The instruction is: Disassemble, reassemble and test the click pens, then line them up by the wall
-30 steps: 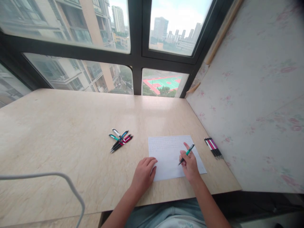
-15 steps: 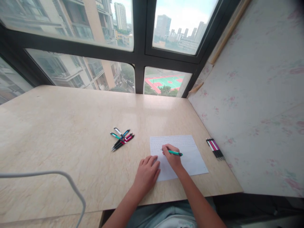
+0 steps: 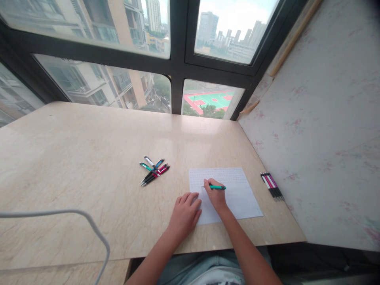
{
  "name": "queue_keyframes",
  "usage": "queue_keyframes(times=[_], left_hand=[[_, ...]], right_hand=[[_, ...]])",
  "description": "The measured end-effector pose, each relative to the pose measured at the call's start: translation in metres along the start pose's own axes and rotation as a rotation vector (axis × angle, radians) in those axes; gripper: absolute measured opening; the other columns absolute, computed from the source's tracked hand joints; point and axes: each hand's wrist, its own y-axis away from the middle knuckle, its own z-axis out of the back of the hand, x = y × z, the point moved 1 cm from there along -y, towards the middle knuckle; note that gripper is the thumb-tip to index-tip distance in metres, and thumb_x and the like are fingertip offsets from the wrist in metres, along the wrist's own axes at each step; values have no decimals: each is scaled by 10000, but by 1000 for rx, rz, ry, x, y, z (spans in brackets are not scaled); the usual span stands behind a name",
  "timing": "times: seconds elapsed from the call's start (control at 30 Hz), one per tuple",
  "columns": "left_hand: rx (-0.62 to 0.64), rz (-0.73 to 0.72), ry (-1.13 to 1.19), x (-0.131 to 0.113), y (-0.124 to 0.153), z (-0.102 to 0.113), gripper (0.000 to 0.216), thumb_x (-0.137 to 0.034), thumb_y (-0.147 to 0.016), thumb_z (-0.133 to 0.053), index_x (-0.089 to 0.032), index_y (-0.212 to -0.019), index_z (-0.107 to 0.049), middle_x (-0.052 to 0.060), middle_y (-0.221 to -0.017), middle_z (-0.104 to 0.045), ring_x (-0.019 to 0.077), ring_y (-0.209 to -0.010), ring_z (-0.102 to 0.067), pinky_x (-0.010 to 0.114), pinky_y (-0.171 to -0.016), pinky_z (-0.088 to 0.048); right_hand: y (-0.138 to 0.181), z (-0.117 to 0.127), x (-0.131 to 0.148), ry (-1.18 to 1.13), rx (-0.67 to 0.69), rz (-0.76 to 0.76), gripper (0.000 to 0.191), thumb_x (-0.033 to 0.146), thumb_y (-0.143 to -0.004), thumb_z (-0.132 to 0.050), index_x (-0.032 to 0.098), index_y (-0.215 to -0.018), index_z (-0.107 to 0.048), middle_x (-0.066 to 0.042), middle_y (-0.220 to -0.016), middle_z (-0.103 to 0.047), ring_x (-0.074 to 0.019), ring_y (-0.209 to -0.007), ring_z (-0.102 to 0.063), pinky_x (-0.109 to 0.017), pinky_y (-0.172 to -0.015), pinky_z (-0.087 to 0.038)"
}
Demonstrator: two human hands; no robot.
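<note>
My right hand (image 3: 216,194) is closed around a green pen (image 3: 218,187) with a black end, its tip pointing left at the white sheet of paper (image 3: 240,202). Rows of small handwriting run across the upper part of the sheet; I cannot read them. Flat on the sheet's left edge and the tabletop lies my left hand (image 3: 186,209), its fingers stretched out and holding nothing. To the left of the paper, several pens (image 3: 152,170) in green, white, blue and red lie crossed in a loose pile.
Along the wall on the right, several pens (image 3: 271,186) with white, pink and purple barrels lie side by side. A grey cable (image 3: 86,215) curves over the marble-patterned tabletop (image 3: 89,158) at lower left. Dark-framed windows (image 3: 177,59) stand behind the tabletop.
The green pen has swung to a more level angle in my right hand. My left hand stays on the sheet's edge. The whole view has shifted slightly.
</note>
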Motion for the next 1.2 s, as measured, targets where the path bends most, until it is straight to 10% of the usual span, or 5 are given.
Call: queue_keyframes(times=[1.2], left_hand=[[-28, 3, 21, 0, 0, -1, 192, -222, -857, -544, -245, -1041, -595, 74, -1259, -563, 273, -1134, -484, 441, -894, -400]], right_hand=[[0, 2, -1, -86, -8, -68, 394, 402, -888, -459, 198, -552, -433, 53, -499, -390, -100, -488, -331, -220, -474, -288]])
